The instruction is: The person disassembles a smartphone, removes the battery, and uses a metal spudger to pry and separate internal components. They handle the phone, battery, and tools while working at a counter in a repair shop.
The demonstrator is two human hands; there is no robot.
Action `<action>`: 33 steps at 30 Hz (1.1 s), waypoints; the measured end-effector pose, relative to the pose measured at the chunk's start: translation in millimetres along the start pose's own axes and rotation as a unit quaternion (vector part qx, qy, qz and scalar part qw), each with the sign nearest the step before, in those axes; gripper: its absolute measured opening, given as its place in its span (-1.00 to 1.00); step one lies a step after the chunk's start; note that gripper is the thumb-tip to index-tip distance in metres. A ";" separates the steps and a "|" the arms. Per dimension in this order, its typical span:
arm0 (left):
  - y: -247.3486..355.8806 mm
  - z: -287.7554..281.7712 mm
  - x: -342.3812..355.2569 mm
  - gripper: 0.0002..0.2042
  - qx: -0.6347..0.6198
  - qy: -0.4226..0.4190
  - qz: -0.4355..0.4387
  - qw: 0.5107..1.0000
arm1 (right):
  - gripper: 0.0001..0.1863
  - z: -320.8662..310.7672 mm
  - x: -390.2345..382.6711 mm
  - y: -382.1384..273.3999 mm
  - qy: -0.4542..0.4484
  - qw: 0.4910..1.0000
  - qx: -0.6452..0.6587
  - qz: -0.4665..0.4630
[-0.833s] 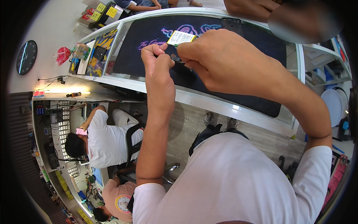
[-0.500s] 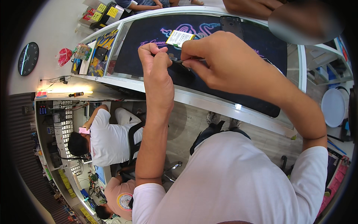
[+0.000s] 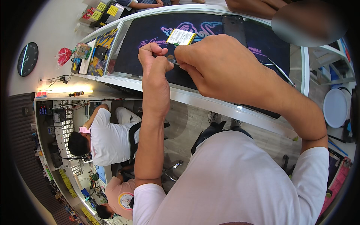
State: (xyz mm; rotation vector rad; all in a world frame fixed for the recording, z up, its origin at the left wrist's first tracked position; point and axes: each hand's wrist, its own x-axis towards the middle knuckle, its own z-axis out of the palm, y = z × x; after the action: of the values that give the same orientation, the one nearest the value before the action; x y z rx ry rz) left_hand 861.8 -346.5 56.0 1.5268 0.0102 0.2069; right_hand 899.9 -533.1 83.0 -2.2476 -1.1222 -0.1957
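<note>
1. Through the head view I had both hands raised over the near part of the desk (image 3: pixel 187 95), close together.
2. Left hand (image 3: pixel 156 71): upright, fingers curled, gripping a small grey part (image 3: pixel 171 58) near the tip of the thumb. The far side of this grip was hidden from me.
3. Right hand (image 3: pixel 221 67): closed in a pinch, back of the hand toward the camera, fingertips at a thin metal sliver (image 3: pixel 176 63) just beside the grey part. I could not tell whether the sliver belonged to the part or was a separate piece.
4. White pack (image 3: pixel 181 36): flat, yellow-edged, just beyond the hands and over the black mat (image 3: pixel 138 30). I could not tell whether it touched the right hand.
5. The mat bore blue and pink line art. At its far edge I noted a dark phone-shaped panel (image 3: pixel 233 29); at its right edge, a slim silver tool (image 3: pixel 280 71) lay slanted, its near end beyond the right forearm.
6. Left end of the desk: a blue-and-yellow patterned sheet (image 3: pixel 109 37) with a small black device (image 3: pixel 100 53).
7. Lower left, I recorded a seated co-worker in white (image 3: pixel 112 138) holding a pink handset (image 3: pixel 84 129), and a second co-worker in pink (image 3: pixel 120 197).
8. A round black clock (image 3: pixel 28 59) hung on the wall.
</note>
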 end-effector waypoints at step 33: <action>1.9 -2.3 1.3 -0.86 0.025 0.006 -0.003 1.000 | -0.89 28.4 -31.2 -7.7 0.099 0.980 0.163 0.056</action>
State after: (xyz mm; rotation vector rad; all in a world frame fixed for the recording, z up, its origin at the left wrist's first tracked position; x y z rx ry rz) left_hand 862.5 -344.0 57.9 1.5756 0.0291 0.2130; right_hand 870.5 -534.1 51.7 -1.9445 -0.8527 -0.1705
